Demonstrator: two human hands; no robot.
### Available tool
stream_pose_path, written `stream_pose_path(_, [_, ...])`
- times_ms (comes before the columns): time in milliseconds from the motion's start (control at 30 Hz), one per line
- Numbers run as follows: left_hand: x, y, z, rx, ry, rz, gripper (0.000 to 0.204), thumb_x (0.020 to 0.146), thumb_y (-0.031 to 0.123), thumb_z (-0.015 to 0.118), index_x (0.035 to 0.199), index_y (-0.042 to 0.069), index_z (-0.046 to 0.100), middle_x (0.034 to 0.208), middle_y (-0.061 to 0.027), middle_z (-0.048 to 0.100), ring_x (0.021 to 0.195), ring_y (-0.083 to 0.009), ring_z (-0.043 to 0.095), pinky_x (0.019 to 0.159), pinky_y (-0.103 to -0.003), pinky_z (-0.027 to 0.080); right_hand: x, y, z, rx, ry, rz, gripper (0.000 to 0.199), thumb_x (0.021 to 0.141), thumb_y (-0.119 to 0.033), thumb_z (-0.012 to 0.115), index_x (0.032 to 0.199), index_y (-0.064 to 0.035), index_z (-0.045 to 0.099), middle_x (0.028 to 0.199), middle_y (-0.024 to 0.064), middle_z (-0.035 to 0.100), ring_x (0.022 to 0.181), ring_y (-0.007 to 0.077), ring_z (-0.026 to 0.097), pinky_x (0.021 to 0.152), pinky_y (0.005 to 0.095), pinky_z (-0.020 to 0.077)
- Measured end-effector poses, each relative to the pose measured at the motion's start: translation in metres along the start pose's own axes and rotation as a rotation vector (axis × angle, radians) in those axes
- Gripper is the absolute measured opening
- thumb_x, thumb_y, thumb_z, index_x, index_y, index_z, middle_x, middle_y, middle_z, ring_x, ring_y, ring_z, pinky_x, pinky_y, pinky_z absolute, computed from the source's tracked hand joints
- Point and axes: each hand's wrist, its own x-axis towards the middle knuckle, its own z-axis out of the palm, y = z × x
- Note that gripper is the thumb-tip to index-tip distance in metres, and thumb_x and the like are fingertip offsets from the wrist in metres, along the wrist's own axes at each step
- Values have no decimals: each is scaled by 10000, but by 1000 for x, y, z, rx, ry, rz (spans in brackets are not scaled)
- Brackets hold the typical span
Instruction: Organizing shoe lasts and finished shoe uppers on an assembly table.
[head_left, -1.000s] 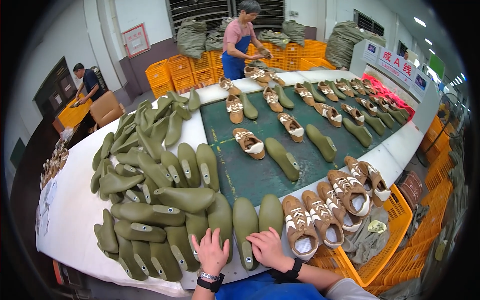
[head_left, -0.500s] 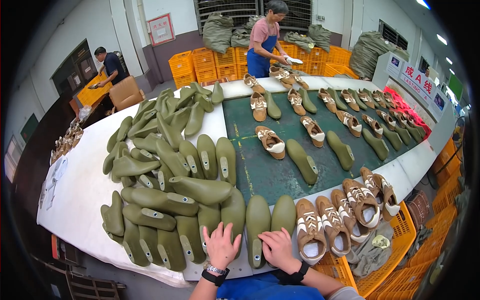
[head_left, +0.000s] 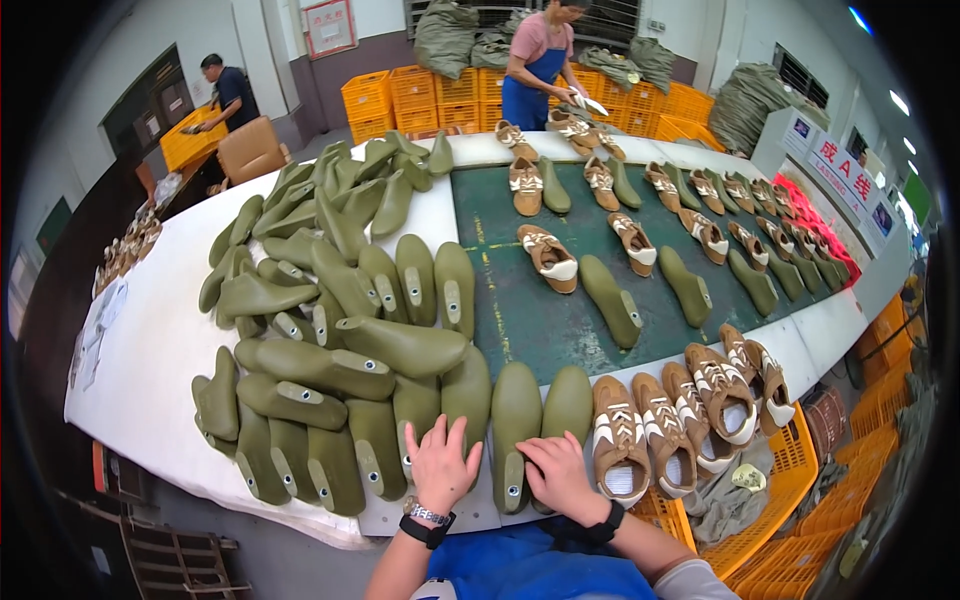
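Several olive-green shoe lasts lie along the near edge of the white table. With its fingers spread, my left hand (head_left: 441,466) rests over the heel end of one green last (head_left: 466,390), holding nothing. My right hand (head_left: 558,476) lies between two lasts, its fingers stretched out. Its fingertips touch the left last (head_left: 516,420) of this pair, and the hand partly covers the right last (head_left: 567,402). Just right of it stands a brown lace-up shoe (head_left: 620,440) with white stripes, first in a row of similar shoes.
A heap of green lasts (head_left: 340,215) covers the table's left side. On the green belt (head_left: 530,330), brown shoes and lasts stand in rows. An orange crate (head_left: 775,490) sits at the lower right. Across the table, a person in a blue apron (head_left: 540,75) handles a pale shoe-shaped piece.
The view has tilted downward slightly, so the table's near items sit higher in the picture. Both my hands stay on the same lasts.
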Motion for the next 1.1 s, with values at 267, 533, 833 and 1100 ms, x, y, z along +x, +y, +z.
stream_pose_path(267, [-5, -6, 3, -39, 18, -30, 452, 781, 314, 650, 1167, 99, 551, 1163, -166, 565, 979, -282, 583, 1057, -550, 211, 91, -15, -79, -32, -492, -219, 395, 815, -231, 608, 1184, -98, 569, 1066, 164, 602, 929, 360, 588, 810, 407, 481])
stream_pose_path(533, [-1, -3, 1, -67, 1, -16, 455, 778, 311, 645, 1169, 96, 557, 1167, -180, 567, 991, -282, 582, 1063, -549, 199, 216, 20, 19, 695, -677, 761, 626, 851, -497, 586, 1265, -40, 484, 1094, 143, 602, 936, 217, 615, 756, 391, 525])
stream_pose_path(833, [-6, -6, 5, -72, -2, -30, 449, 773, 296, 635, 1170, 101, 556, 1173, -175, 559, 974, -282, 581, 1058, -557, 205, 206, -2, 75, 1276, -415, 849, 451, 845, -285, 651, 1191, -19, 538, 1123, 106, 602, 1007, 227, 586, 898, 402, 476])
stream_pose_path(1100, [-3, -9, 4, -81, 10, -12, 451, 762, 283, 640, 1167, 107, 553, 1181, -173, 555, 947, -278, 580, 1054, -566, 207, 229, 63, -69, 1403, 160, 772, 378, 859, -311, 641, 1150, -81, 569, 1137, 83, 576, 1036, 207, 551, 868, 408, 469])
